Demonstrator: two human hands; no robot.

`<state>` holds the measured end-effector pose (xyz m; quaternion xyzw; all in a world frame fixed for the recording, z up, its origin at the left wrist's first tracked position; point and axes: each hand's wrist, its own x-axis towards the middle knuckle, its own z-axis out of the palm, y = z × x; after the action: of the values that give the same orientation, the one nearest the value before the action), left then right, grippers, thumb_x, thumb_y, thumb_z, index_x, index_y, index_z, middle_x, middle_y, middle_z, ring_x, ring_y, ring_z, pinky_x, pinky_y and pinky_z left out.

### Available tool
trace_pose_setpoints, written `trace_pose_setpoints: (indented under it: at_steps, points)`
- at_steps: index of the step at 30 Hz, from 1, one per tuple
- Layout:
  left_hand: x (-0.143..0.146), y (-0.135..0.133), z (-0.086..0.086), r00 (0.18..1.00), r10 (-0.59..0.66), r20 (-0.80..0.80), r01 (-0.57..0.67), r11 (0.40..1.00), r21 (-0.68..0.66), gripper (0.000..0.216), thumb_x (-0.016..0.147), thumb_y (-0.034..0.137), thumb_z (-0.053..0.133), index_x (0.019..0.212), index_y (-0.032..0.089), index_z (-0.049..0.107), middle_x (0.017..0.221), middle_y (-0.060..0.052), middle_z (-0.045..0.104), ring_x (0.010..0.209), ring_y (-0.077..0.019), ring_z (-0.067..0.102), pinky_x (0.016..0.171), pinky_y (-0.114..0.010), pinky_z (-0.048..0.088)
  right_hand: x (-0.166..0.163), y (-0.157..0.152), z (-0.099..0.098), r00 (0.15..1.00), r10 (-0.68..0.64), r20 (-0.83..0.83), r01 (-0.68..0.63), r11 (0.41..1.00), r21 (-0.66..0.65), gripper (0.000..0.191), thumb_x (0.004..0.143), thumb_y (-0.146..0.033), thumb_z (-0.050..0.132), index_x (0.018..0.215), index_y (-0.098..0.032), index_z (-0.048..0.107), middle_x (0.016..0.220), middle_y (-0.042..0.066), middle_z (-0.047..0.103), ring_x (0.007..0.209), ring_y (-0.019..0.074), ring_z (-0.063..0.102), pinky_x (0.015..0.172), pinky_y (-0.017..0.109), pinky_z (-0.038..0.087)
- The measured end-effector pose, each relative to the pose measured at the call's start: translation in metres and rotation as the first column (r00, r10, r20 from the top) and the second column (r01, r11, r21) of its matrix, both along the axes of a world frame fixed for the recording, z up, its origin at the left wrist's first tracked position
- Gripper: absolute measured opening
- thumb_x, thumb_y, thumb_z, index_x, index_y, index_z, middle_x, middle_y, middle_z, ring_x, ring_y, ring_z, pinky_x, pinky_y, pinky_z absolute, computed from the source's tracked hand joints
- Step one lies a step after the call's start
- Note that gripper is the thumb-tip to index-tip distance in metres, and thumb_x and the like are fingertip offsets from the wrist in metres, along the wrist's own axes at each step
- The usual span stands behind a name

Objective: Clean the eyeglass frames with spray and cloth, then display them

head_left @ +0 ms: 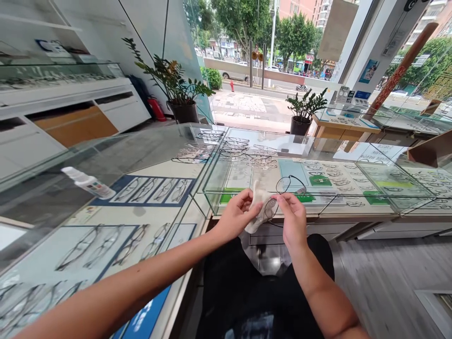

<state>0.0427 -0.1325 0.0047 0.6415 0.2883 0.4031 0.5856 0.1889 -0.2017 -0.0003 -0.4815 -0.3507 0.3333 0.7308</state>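
My right hand (293, 216) pinches a pair of thin dark-framed eyeglasses (290, 178) near the middle of the frame, with one round lens above the fingers and the other below. My left hand (240, 212) is closed around a cream cleaning cloth (259, 197). The cloth lies against the lower lens, and the left fingertips press there. Both hands are above my lap, at the near edge of the glass display case. Folds of the cloth hide part of the lower lens.
A white spray bottle (88, 182) stands on the glass counter at left. Several eyeglasses (233, 147) lie on the counter top ahead, others inside the glass case (339, 188). Potted plants (183, 101) stand by the window. Grey floor (384, 278) shows at right.
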Motion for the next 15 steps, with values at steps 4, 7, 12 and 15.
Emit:
trace_pose_setpoints:
  at_steps: [4, 7, 12, 15]
  points:
    - [-0.005, -0.005, 0.003, 0.994, 0.025, -0.109, 0.015, 0.933, 0.359, 0.021, 0.081, 0.034, 0.072, 0.07, 0.024, 0.057, 0.073, -0.003, 0.057, 0.07, -0.0199, 0.052, 0.068, -0.032, 0.043, -0.009, 0.005, -0.005, 0.994, -0.088, 0.058, 0.085, 0.996, 0.038, 0.029, 0.085, -0.053, 0.075, 0.079, -0.026, 0.073, 0.082, 0.002, 0.072, 0.086, 0.0223, 0.062, 0.085, 0.037, 0.048]
    - [-0.008, -0.002, 0.003, 0.988, 0.0, -0.151, 0.076, 0.863, 0.5, 0.016, 0.085, 0.031, 0.061, 0.071, 0.024, 0.061, 0.084, -0.009, 0.064, 0.08, -0.0244, 0.058, 0.074, -0.036, 0.047, -0.012, 0.007, -0.006, 0.992, -0.1, 0.082, 0.095, 0.994, 0.061, 0.028, 0.086, -0.053, 0.075, 0.08, -0.026, 0.072, 0.083, 0.002, 0.069, 0.085, 0.0212, 0.06, 0.084, 0.036, 0.046]
    - [-0.005, -0.002, 0.001, 0.995, 0.091, -0.05, -0.058, 0.885, 0.462, 0.005, 0.089, 0.026, 0.064, 0.085, 0.026, 0.067, 0.088, -0.007, 0.067, 0.084, -0.023, 0.063, 0.076, -0.034, 0.05, -0.018, 0.007, -0.007, 0.994, -0.061, 0.088, 0.054, 0.995, 0.085, 0.025, 0.087, -0.049, 0.074, 0.08, -0.026, 0.071, 0.085, 0.002, 0.068, 0.087, 0.0219, 0.061, 0.085, 0.036, 0.048]
    - [-0.002, -0.005, 0.0, 0.995, 0.098, 0.003, -0.094, 0.939, 0.331, 0.011, 0.089, 0.032, 0.07, 0.098, 0.027, 0.069, 0.096, -0.007, 0.07, 0.091, -0.0232, 0.066, 0.08, -0.033, 0.052, -0.021, 0.006, -0.006, 0.995, -0.056, 0.086, 0.047, 0.994, 0.097, 0.024, 0.087, -0.047, 0.074, 0.08, -0.026, 0.069, 0.086, 0.002, 0.067, 0.089, 0.0221, 0.062, 0.086, 0.036, 0.048]
